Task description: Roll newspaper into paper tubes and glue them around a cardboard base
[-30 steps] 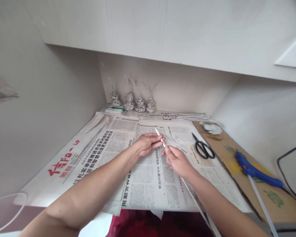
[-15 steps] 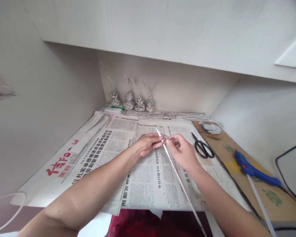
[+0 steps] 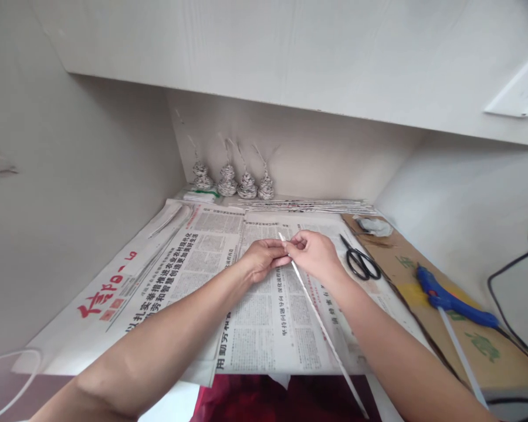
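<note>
Pale alcove [image 3: 325, 158], newspapers [image 3: 259, 340] beneath the paper stick [image 3: 322, 328]

Soft light (dimmer inside the recess [image 3: 330, 161]), wide-angle stretch toward edges

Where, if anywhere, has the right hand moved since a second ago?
Yes, the right hand moved up the view relative to the scissors, now roughly level with them.

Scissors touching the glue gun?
Apart. The head view shows newspaper and cardboard in the gap between the scissors and the blue glue gun.
</note>
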Tool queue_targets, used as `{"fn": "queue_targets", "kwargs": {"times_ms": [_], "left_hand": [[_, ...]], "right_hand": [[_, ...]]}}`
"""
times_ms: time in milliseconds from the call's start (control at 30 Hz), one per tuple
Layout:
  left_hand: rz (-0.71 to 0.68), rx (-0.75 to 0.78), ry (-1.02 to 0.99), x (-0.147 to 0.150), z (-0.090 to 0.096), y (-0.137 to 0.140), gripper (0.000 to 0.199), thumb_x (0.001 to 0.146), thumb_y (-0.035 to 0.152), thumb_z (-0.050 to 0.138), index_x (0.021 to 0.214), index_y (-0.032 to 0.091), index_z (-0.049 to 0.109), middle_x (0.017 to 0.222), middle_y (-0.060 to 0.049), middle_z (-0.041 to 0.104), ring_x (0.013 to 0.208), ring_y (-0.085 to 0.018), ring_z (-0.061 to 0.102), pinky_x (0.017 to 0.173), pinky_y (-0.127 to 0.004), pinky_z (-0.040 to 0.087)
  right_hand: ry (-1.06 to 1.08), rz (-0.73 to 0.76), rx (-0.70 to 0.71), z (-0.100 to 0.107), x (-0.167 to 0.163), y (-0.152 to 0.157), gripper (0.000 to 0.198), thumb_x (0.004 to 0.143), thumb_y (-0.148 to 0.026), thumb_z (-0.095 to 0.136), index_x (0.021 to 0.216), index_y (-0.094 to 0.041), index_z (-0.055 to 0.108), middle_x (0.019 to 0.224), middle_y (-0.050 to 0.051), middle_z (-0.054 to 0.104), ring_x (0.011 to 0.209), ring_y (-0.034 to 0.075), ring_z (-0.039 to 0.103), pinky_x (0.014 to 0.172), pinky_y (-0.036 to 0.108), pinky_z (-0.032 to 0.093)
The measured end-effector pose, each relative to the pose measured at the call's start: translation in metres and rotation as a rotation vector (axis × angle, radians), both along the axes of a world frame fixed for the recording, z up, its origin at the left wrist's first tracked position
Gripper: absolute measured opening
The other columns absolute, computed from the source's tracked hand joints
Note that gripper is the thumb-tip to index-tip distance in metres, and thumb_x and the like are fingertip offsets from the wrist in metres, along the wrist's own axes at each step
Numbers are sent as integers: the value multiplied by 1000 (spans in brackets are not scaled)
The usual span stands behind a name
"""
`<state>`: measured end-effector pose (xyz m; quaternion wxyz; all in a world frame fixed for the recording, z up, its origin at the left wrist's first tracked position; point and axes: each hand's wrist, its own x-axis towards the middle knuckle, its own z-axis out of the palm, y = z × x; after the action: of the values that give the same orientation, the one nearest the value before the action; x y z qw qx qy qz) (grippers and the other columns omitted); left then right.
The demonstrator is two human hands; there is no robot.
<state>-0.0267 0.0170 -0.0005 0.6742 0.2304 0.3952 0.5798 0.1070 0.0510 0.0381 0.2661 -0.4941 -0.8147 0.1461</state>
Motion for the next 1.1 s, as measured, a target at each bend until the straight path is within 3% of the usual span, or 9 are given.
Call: {"fn": "queue_targets", "kwargs": {"times_ms": [100, 267, 400, 733, 1100], "left_hand": [[-9, 12, -2, 2, 1, -3, 12, 71, -4, 63, 80, 4, 67, 81, -11, 69, 72, -14, 66, 66, -19, 56], [-76, 65, -97, 3, 4, -5, 16, 74, -2, 61, 87, 5, 67, 83, -11, 68, 76, -15, 67, 72, -21, 56], [-93, 86, -106, 3, 6, -5, 16, 74, 0, 63, 89, 5, 65, 83, -12, 68, 76, -16, 68, 73, -22, 56], [-51, 75, -60, 6, 7, -7, 16, 71, 2, 67, 85, 8, 62, 75, -9, 67, 72, -17, 68, 62, -21, 57], [-87, 88, -103, 5, 9, -8, 12, 75, 5, 63, 88, 6, 65, 82, -10, 68, 74, -15, 68, 69, -21, 57]], "right_hand": [[56, -5, -94, 1, 2, 5, 22, 72, -42, 59, 67, -22, 66, 65, 0, 67, 62, 16, 60, 58, 26, 39], [360, 51, -404, -4, 5, 13, 21, 70, -40, 60, 67, -19, 63, 62, 1, 66, 56, 14, 61, 56, 24, 45], [488, 55, -508, -6, 3, 14, 19, 66, -37, 62, 64, -18, 60, 54, -1, 61, 48, 13, 56, 48, 23, 43], [404, 109, -355, -1, 2, 15, 12, 68, -31, 59, 67, -19, 60, 58, -1, 62, 51, 13, 59, 50, 23, 46], [398, 75, -378, -1, 7, 19, 14, 72, -33, 56, 68, -20, 58, 55, -3, 60, 43, 9, 48, 44, 21, 36]]}}
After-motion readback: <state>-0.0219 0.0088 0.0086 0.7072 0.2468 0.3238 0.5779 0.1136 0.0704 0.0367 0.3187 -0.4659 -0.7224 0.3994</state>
